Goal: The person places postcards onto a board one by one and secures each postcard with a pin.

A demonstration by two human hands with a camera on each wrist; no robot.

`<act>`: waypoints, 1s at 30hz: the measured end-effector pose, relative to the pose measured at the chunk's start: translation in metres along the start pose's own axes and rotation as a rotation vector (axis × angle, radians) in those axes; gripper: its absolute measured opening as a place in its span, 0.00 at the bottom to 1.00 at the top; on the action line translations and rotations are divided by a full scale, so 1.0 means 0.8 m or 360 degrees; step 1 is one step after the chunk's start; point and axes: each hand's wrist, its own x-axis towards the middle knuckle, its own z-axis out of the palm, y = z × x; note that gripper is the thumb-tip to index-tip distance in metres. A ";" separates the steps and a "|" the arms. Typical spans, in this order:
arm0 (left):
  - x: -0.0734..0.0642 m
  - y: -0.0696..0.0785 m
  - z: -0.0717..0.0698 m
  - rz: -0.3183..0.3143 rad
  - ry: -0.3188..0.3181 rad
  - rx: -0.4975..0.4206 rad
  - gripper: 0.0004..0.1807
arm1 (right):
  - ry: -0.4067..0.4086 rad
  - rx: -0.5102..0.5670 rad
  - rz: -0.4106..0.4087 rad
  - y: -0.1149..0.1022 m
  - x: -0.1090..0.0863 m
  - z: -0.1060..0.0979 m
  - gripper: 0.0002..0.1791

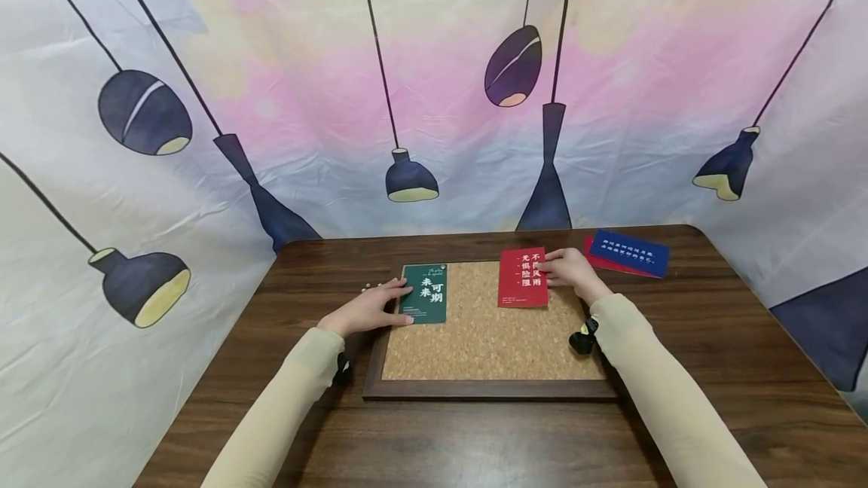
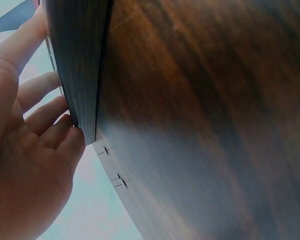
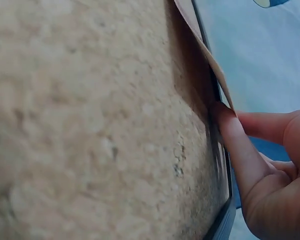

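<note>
Head camera looking forward and down from above near side of cork board [image 1: 475, 352], viewing from farthest off. Left wrist camera looking forward, low and close, by board's left side, view turned sideways. Right wrist camera skimming very close over board, facing its far edge, also turned. Head view sharing left hand [image 1: 366, 309] with left wrist view, red card [image 1: 518, 269] with right wrist view.

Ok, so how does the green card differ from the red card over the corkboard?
The green card is dark green, while the red card is bright red. The green card lies on the corkboard's left side, touched by the left grip; the red card, farther right, is pinched and lifted at one edge by the right grip. Both are rectangular with white characters.
</note>
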 end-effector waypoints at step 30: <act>-0.005 0.001 -0.003 0.0001 -0.0016 0.0031 0.43 | -0.0177 -0.0162 0.0016 -0.023 0.008 0.054 0.17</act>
